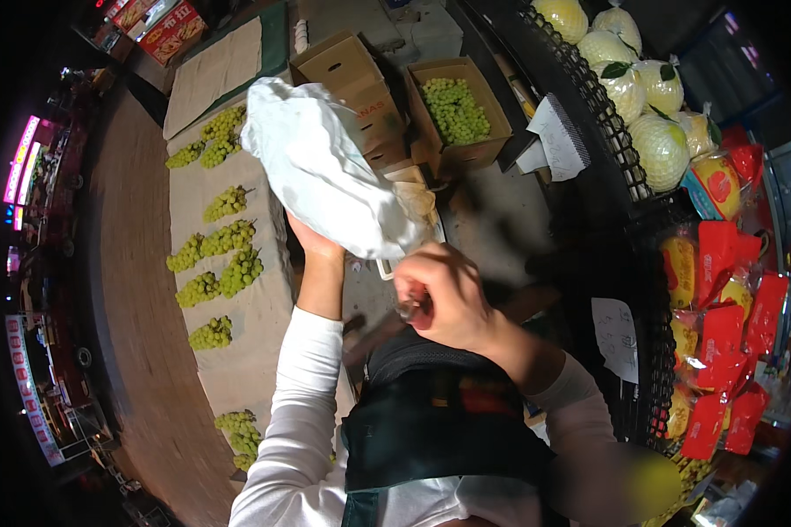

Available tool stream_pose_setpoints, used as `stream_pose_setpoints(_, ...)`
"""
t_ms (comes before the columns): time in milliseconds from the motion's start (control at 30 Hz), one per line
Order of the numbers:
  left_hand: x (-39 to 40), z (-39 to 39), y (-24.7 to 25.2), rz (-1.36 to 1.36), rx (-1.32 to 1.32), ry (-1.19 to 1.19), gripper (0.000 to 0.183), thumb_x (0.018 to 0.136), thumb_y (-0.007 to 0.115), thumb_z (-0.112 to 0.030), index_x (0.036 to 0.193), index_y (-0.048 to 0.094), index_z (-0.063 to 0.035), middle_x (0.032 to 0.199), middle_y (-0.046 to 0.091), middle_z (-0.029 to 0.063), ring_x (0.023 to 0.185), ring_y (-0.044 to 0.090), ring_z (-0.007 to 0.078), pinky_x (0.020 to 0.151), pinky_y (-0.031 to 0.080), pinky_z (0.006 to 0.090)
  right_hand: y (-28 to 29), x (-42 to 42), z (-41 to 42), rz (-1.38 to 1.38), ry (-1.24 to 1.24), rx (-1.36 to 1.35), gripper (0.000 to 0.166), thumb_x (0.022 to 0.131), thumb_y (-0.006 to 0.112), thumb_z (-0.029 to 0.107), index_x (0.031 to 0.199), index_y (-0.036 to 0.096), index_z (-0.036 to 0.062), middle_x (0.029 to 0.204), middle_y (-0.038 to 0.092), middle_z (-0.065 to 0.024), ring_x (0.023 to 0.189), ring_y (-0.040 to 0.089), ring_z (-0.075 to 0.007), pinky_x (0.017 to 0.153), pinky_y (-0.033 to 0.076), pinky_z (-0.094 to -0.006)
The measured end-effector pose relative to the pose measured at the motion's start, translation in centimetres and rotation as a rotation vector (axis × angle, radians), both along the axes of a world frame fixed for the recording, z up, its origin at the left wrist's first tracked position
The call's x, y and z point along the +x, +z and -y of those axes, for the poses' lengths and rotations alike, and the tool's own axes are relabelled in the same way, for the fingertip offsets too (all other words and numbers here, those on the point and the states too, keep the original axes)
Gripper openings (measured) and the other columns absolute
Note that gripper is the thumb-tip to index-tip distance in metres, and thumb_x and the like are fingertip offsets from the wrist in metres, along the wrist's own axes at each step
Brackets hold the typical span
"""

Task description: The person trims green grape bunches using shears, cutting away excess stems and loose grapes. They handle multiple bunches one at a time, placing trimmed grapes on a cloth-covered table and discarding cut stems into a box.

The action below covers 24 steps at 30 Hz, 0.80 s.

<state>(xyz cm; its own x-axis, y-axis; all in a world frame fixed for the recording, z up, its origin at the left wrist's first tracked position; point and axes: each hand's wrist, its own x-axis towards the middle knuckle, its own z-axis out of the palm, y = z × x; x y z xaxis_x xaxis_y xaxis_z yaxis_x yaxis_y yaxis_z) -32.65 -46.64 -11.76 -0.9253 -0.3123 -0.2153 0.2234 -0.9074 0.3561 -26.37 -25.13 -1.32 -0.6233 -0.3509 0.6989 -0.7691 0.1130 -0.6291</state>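
My left hand (320,240) holds a white, crumpled wrapping (326,171) of paper or cloth from beneath. Most of that hand's fingers are hidden behind it, and what the wrapping contains cannot be seen. Close to its near end, my right hand (445,290) is curled in a fist around a small shiny object (410,309), too blurred to identify. Left of my hands, bunches of green grapes (227,237) lie spaced out on a beige cloth (237,369) over a long stand.
Beyond my hands stand a cardboard box of green grapes (458,109) and another cardboard box (343,72). On the right, black plastic crates (622,155) hold net-wrapped pomelos (659,148) and fruit in red packaging (718,329). Handwritten cardboard signs (560,138) hang there.
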Motion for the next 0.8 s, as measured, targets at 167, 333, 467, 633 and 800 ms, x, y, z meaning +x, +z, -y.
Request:
stream_pose_setpoints(167,-1.2,6.4,-8.7,-0.089,-0.332,0.030,0.053,0.101,0.039,-0.037,0.144,0.034,-0.0070,0.140,0.045,0.0116,0.125,0.046,0.0264,0.106,0.039,0.0366,-0.6,-1.5,-1.5,0.195,-0.190,-0.185,0.037,0.080,0.066,-0.011,0.107,0.045,0.0034,0.092,0.055,-0.0070,0.062,0.047,-0.0088,0.054,0.040,-0.0229)
stream_pose_setpoints(333,-0.8,4.1,-8.5,0.035,-1.263,0.045,0.045,0.102,0.041,-0.028,0.140,0.038,-0.0039,0.135,0.049,0.0129,0.120,0.051,0.0262,0.100,0.045,0.0381,-1.2,-3.7,-0.9,-0.259,-0.107,0.142,0.052,0.065,0.073,-0.004,0.109,0.049,0.0066,0.103,0.057,-0.0138,0.071,0.061,-0.0259,0.064,0.049,-0.0350)
stream_pose_setpoints(467,0.0,0.2,-4.3,-0.299,-0.380,-0.125,0.049,0.103,0.036,-0.032,0.143,0.035,-0.0050,0.139,0.047,0.0116,0.126,0.046,0.0289,0.108,0.037,0.0395,0.3,-4.8,-0.7,-0.054,-0.096,-0.139,0.049,0.067,0.070,-0.006,0.109,0.049,0.0067,0.085,0.059,-0.0109,0.072,0.060,-0.0247,0.062,0.049,-0.0337)
stream_pose_setpoints(633,0.6,0.3,-6.0,-0.091,-0.480,-0.117,0.055,0.102,0.034,-0.041,0.143,0.036,-0.0058,0.140,0.047,0.0131,0.126,0.046,0.0313,0.109,0.036,0.0414,2.2,-4.9,-0.3,0.669,-0.050,-0.522,0.035,0.080,0.059,-0.007,0.109,0.045,0.0072,0.084,0.051,-0.0020,0.071,0.052,-0.0099,0.062,0.045,-0.0262)
stream_pose_setpoints(800,2.3,1.5,-5.5,-0.129,-0.383,-0.167,0.056,0.101,0.035,-0.043,0.143,0.037,-0.0059,0.140,0.047,0.0137,0.126,0.046,0.0318,0.109,0.036,0.0422,5.7,-3.4,-1.1,0.618,-0.050,-0.615,0.025,0.088,0.060,-0.001,0.109,0.048,0.0035,0.078,0.051,0.0001,0.064,0.046,-0.0042,0.058,0.039,-0.0206)
